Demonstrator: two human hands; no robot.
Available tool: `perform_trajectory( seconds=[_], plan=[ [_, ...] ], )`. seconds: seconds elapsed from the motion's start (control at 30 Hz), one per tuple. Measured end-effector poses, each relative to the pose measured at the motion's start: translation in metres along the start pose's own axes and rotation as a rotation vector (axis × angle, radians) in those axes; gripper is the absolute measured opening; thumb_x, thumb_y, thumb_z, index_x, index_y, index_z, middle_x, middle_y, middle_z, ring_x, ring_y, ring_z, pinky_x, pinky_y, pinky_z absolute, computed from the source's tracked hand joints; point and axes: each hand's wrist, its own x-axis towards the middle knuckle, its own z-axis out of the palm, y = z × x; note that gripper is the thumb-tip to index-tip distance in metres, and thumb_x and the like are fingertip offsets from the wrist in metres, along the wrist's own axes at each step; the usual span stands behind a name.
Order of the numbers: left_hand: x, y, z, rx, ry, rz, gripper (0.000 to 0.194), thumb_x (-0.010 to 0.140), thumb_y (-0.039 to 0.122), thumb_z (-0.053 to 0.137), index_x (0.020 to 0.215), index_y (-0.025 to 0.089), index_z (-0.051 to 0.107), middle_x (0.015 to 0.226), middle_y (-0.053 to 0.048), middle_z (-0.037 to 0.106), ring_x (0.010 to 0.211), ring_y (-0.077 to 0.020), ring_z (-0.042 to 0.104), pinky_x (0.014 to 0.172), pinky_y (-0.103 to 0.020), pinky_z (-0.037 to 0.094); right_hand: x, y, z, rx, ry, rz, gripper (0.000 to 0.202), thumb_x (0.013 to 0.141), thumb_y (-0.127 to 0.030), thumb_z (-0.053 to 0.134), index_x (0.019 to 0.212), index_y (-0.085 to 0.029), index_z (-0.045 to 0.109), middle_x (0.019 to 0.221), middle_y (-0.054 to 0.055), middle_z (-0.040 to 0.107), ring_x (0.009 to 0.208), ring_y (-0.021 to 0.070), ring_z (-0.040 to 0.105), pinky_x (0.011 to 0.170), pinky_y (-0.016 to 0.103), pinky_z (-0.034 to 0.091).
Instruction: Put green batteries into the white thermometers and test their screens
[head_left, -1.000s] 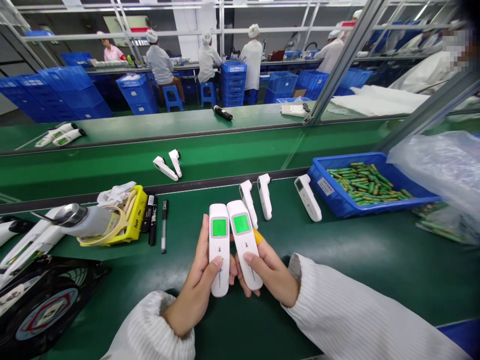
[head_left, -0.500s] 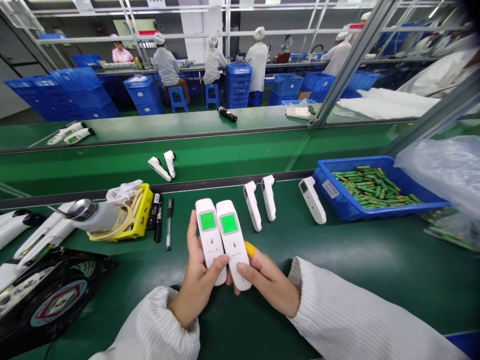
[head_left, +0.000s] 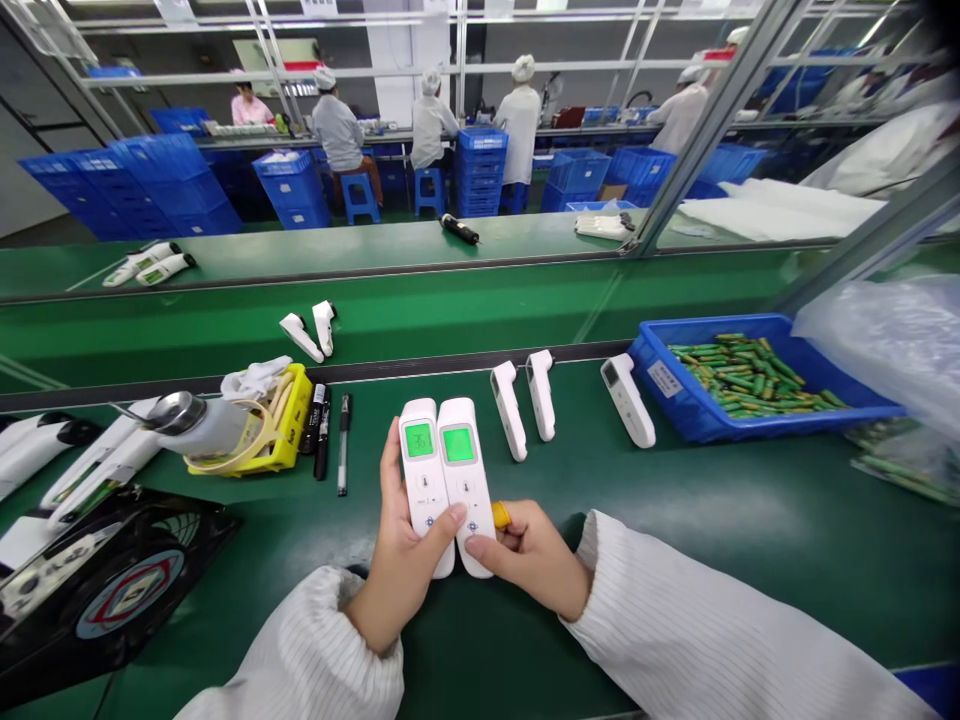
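Clasps two green-lit thermometers [head_left: 424, 484] side by side in the left hand [head_left: 403, 562], left of the blue tray [head_left: 694, 415]. Pinches the right thermometer [head_left: 466, 482] near its lower end with the right hand [head_left: 534, 560]

ngl I can't see most left hand [head_left: 401, 565] fingers behind the thermometers [head_left: 466, 485]; my view chops the black fan [head_left: 131, 595] and plastic bag [head_left: 892, 335].

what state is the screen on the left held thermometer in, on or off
On: the screen of the left thermometer glows green, with dark digits on it.
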Motion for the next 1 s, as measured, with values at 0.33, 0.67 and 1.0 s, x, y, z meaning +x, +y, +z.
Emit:
perform_trajectory(
  seconds=[0.33,0.67,1.0],
  plan=[
    [0.0005,-0.0007,0.0005,0.000,0.017,-0.007,0.089,0.080,0.024,0.070,0.145,0.044,0.013,0.144,-0.007,0.043,0.119,-0.0289,0.055,0.092,-0.042,0.053,-0.0001,0.0036,0.0019,-0.129,0.010,-0.059,0.038,0.084,-0.050,0.059,0.082,-0.012,0.061,0.069,0.001,0.054,0.062,0.0110,0.045,0.057,0.025,0.035],
    [-0.0035,-0.0008,0.0052,0.049,-0.020,-0.034,0.096,0.078,0.030,0.071,0.147,0.038,0.005,0.135,-0.010,0.052,0.104,-0.0269,0.063,0.086,-0.041,0.055,0.0006,0.0060,0.0036,-0.059,-0.135,0.077,0.041,0.080,-0.053,0.062,0.068,-0.015,0.053,0.043,-0.006,0.044,0.037,0.0055,0.037,0.038,0.019,0.026],
    [-0.0056,-0.0008,0.0075,0.053,-0.010,-0.053,0.092,0.080,0.029,0.070,0.147,0.038,0.007,0.133,-0.008,0.053,0.102,-0.0242,0.065,0.084,-0.037,0.056,-0.0002,0.0031,0.0067,-0.051,-0.102,0.116,0.040,0.078,-0.049,0.067,0.088,-0.010,0.064,0.046,-0.006,0.048,0.036,0.0046,0.038,0.035,0.018,0.027]
  ],
)
